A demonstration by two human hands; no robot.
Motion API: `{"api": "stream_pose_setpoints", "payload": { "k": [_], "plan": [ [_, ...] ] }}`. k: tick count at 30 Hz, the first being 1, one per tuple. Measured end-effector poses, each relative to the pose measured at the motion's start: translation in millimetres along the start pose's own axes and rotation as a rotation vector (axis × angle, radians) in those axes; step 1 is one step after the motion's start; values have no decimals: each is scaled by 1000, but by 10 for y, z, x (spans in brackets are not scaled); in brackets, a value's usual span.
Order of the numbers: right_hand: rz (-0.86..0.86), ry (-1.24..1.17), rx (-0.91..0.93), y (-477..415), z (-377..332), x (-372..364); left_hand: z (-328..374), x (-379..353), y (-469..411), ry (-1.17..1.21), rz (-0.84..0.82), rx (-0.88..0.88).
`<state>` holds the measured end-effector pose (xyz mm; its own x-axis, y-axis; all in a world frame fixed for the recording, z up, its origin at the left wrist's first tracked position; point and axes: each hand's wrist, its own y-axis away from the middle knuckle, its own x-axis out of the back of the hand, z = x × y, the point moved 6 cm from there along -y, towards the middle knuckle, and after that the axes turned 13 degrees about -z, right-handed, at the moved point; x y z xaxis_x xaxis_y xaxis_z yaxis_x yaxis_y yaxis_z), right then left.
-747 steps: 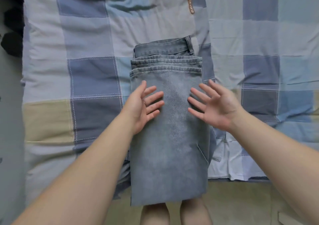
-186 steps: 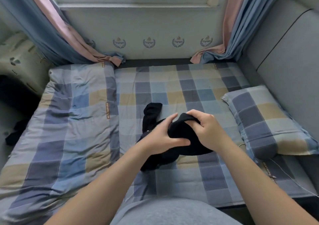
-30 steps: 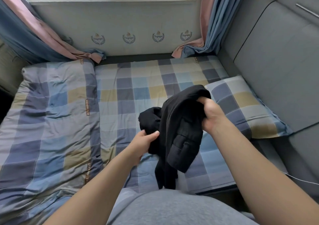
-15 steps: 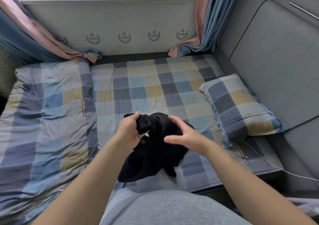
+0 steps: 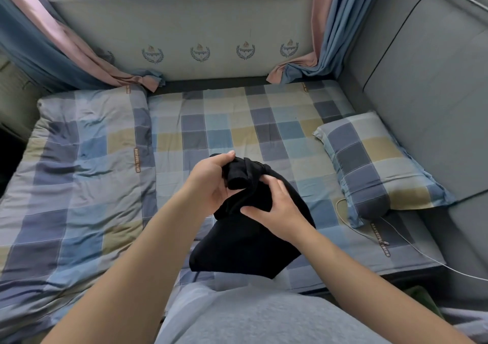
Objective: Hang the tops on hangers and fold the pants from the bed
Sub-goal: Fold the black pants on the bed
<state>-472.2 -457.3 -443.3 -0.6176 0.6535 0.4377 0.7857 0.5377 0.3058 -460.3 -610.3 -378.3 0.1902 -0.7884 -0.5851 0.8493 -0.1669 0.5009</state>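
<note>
both hands hold a bunched black garment [image 5: 245,240] above the bed [image 5: 264,132] at 6 o'clock: left hand [image 5: 211,185] clamped on a rolled end, right hand [image 5: 277,211] pinching a fold. sorting step; next, likely shake it open.

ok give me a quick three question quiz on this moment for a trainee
1. True or false: the left hand and the right hand both hold the black garment.
2. The checked pillow lies: A) to the person's right, B) to their left, C) under the garment.
3. Fill in: a thin white ___ lies on the bed beside the pillow.
Key: 1 true; 2 A; 3 cable.
</note>
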Motion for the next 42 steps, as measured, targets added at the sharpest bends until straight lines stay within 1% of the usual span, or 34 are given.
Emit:
{"api": "stream_pose_setpoints", "payload": {
  "k": [3,5,6,7,8,9,11,12,14,16,19,21,23,24,25,27,28,31,34,35,37,38,39,40,42],
  "plan": [
    [185,106,16,2,-135,94,91,-109,16,-129,-41,-32],
    [266,181,21,-10,-226,204,205,-167,37,-264,-60,-45],
    [269,251,26,-39,-268,261,272,-180,45,-357,-57,-48],
    [238,335,39,-80,-319,308,330,-184,43,-454,-57,-48],
    [165,371,68,-134,-359,347,381,-197,42,-538,-66,-46],
    [60,330,109,-192,-388,373,418,-215,33,-595,-81,-46],
    [-99,115,146,-248,-447,400,445,-243,-5,-602,-134,-49],
    [-117,20,148,-262,-459,431,440,-257,-29,-546,-183,-65],
    [-67,-103,131,-290,-435,516,432,-251,-70,-443,-285,-131],
    [-13,-192,106,-292,-381,562,396,-169,-104,-482,-310,-191],
    [5,-254,69,-258,-317,552,281,-18,-142,-661,-216,-235],
    [-46,-271,61,-244,-304,523,316,36,-135,-761,-125,-364],
    [-136,-367,34,-240,-301,485,432,37,-100,-910,-47,-498],
    [-182,-422,16,-235,-306,472,469,29,-107,-957,-58,-506],
    [-226,-465,2,-236,-309,467,484,16,-124,-956,-110,-472],
    [-286,-508,-25,-243,-329,484,443,-9,-171,-864,-235,-362],
    [-306,-509,-45,-251,-334,496,418,-27,-179,-829,-255,-331],
    [-332,-459,-73,-249,-335,522,359,-97,-173,-786,-194,-356],
    [-261,-403,-35,-226,-320,538,318,-146,-189,-775,-137,-391],
    [-200,-357,-20,-217,-320,558,321,-138,-189,-793,-101,-398],
    [-15,-251,-9,-184,-284,628,335,-95,-184,-847,-17,-405],
    [87,-230,-3,-141,-258,657,341,-68,-178,-882,27,-407],
    [153,-224,14,-89,-230,659,346,-44,-169,-919,66,-410],
    [162,-221,34,-43,-205,616,353,-29,-156,-956,97,-417],
    [56,-235,44,15,-196,411,371,-53,-116,-1033,132,-435]
  ]
}}
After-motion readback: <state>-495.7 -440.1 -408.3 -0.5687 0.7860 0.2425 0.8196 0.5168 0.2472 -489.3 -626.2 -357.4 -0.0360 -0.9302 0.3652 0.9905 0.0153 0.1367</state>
